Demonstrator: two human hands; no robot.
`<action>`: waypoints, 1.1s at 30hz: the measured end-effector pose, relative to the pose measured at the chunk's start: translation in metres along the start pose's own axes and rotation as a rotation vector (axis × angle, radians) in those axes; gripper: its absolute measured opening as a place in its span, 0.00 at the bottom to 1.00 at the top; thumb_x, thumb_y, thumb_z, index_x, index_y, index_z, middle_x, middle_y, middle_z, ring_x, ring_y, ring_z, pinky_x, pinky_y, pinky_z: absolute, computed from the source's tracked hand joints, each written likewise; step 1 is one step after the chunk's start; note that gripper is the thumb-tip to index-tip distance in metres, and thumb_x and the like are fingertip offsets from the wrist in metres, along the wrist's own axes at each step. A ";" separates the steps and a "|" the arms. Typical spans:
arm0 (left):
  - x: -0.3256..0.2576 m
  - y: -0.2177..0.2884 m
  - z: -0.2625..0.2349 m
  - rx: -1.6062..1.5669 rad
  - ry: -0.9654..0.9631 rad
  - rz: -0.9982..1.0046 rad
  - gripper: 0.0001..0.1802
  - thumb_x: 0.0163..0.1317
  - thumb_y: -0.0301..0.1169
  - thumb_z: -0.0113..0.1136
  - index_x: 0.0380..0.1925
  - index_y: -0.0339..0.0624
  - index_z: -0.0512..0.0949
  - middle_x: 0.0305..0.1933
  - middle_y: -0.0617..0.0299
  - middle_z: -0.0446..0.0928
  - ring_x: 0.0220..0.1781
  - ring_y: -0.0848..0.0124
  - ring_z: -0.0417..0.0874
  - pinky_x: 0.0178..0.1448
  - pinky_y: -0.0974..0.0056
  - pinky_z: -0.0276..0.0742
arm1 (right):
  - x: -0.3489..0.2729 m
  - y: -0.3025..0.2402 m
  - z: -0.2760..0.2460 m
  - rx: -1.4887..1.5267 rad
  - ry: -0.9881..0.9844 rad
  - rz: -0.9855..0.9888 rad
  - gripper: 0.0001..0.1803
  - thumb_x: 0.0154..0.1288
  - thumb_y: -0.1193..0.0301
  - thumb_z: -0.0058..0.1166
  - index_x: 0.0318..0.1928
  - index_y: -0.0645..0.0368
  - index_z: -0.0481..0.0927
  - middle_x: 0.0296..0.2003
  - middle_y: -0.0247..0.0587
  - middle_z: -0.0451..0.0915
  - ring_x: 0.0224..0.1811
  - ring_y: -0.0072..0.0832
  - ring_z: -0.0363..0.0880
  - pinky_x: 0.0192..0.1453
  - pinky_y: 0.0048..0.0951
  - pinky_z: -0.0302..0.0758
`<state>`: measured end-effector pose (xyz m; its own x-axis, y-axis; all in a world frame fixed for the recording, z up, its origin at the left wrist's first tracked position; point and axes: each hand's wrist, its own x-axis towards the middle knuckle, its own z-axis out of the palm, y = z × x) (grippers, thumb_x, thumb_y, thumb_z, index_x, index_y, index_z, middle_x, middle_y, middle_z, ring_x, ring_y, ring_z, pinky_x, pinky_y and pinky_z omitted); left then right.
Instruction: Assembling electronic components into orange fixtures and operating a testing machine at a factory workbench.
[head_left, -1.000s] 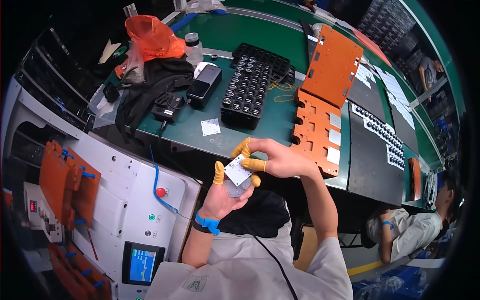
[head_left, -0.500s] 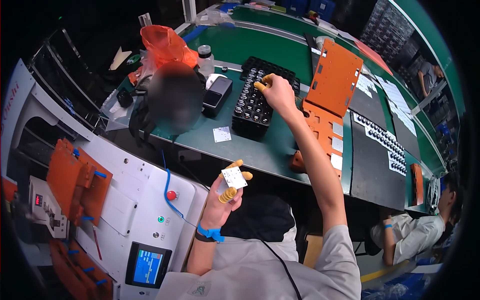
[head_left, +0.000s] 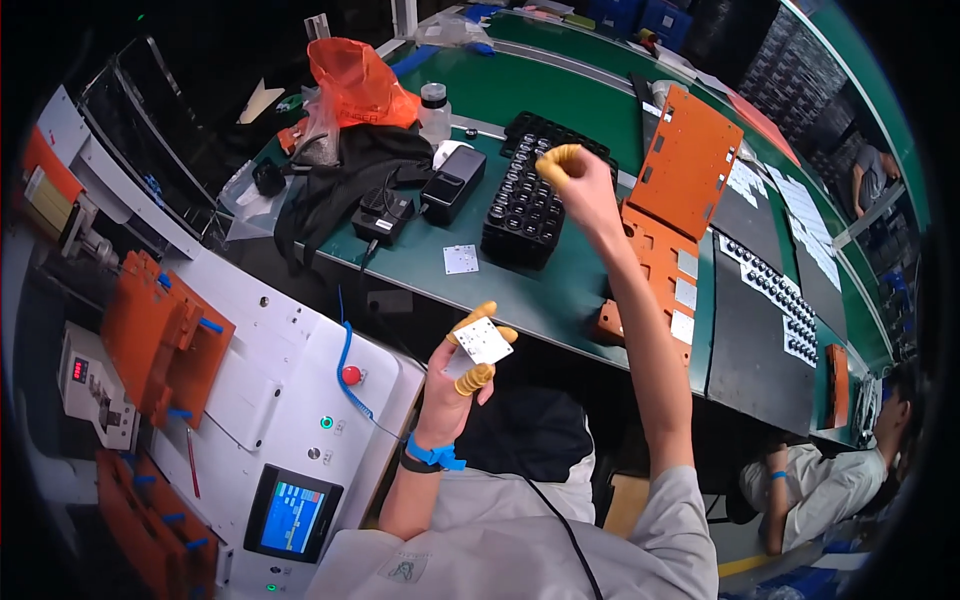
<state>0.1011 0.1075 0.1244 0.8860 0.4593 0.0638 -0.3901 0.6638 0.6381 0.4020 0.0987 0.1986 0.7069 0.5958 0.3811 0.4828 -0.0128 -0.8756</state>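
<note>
My left hand (head_left: pixel 452 392), yellow cots on its fingertips, grips a small white square circuit board (head_left: pixel 484 341) by its edges, in front of the bench. Over a black tray (head_left: pixel 519 247) filled with rows of round black lens-like parts (head_left: pixel 527 187), my right hand (head_left: pixel 588 192) is closed in a pinch. Its yellow-covered thumb and finger meet above the tray's right side; whatever lies between them is too small or hidden to make out. Another white square board (head_left: pixel 461 259) lies flat on the green bench, left of the tray.
Right of the tray lie orange fixture plates (head_left: pixel 684 165) and black mats (head_left: pixel 757 345) with rows of parts. A black box-shaped device (head_left: pixel 454 184) and orange bag (head_left: pixel 356 85) stand left. A white machine (head_left: pixel 300 375) with a screen (head_left: pixel 293 512) is near left; a co-worker (head_left: pixel 822 487) sits right.
My right hand has risen slightly off the tray, its fingers curled tighter together. My left hand still holds the board. A dark blurred round shape no longer covers the black cloth.
</note>
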 end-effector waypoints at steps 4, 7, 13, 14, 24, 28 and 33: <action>0.002 0.007 0.012 0.284 0.082 0.188 0.49 0.53 0.31 0.81 0.74 0.44 0.64 0.60 0.54 0.80 0.47 0.79 0.80 0.45 0.74 0.78 | -0.099 -0.069 0.011 0.394 -0.354 0.033 0.10 0.65 0.73 0.66 0.44 0.61 0.81 0.35 0.27 0.79 0.38 0.13 0.76 0.45 0.20 0.75; 0.003 0.008 0.024 0.414 0.139 0.360 0.49 0.51 0.26 0.82 0.72 0.41 0.66 0.60 0.56 0.80 0.57 0.74 0.80 0.62 0.67 0.78 | -0.139 -0.084 0.000 0.403 -0.499 0.167 0.12 0.66 0.72 0.64 0.46 0.64 0.79 0.42 0.31 0.80 0.41 0.14 0.75 0.47 0.20 0.74; 0.001 0.002 0.029 0.701 0.106 0.412 0.50 0.50 0.28 0.83 0.72 0.34 0.67 0.58 0.56 0.81 0.55 0.72 0.83 0.57 0.68 0.80 | -0.167 -0.065 -0.004 0.497 -0.530 0.271 0.16 0.68 0.72 0.63 0.53 0.67 0.81 0.39 0.29 0.82 0.39 0.14 0.78 0.47 0.21 0.77; 0.002 0.000 0.029 0.702 0.107 0.411 0.50 0.50 0.28 0.83 0.72 0.34 0.67 0.58 0.56 0.81 0.55 0.72 0.83 0.57 0.68 0.80 | -0.168 -0.064 -0.004 0.501 -0.521 0.294 0.16 0.67 0.73 0.64 0.53 0.67 0.81 0.39 0.29 0.81 0.39 0.15 0.77 0.48 0.22 0.76; 0.002 -0.010 0.025 0.810 0.086 0.354 0.50 0.49 0.38 0.84 0.71 0.37 0.69 0.49 0.65 0.85 0.38 0.85 0.77 0.33 0.79 0.68 | -0.172 -0.055 -0.018 0.256 -0.472 -0.022 0.17 0.63 0.76 0.69 0.52 0.65 0.85 0.32 0.34 0.81 0.30 0.20 0.75 0.37 0.24 0.74; 0.003 -0.011 0.024 0.825 0.058 0.336 0.49 0.47 0.43 0.84 0.70 0.41 0.73 0.44 0.71 0.83 0.30 0.86 0.68 0.30 0.79 0.63 | -0.171 -0.045 -0.024 0.253 -0.477 -0.015 0.18 0.61 0.75 0.70 0.52 0.64 0.86 0.30 0.34 0.80 0.29 0.21 0.75 0.35 0.24 0.73; 0.002 -0.010 0.026 0.838 0.039 0.299 0.49 0.47 0.44 0.84 0.69 0.41 0.73 0.41 0.71 0.80 0.29 0.86 0.67 0.29 0.78 0.63 | -0.174 -0.047 -0.032 0.170 -0.468 -0.115 0.18 0.63 0.76 0.68 0.53 0.64 0.85 0.33 0.38 0.81 0.32 0.24 0.77 0.35 0.25 0.74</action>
<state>0.1137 0.0858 0.1381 0.7612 0.5743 0.3012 -0.2784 -0.1300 0.9516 0.2728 -0.0307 0.1828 0.3280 0.8822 0.3379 0.4254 0.1814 -0.8866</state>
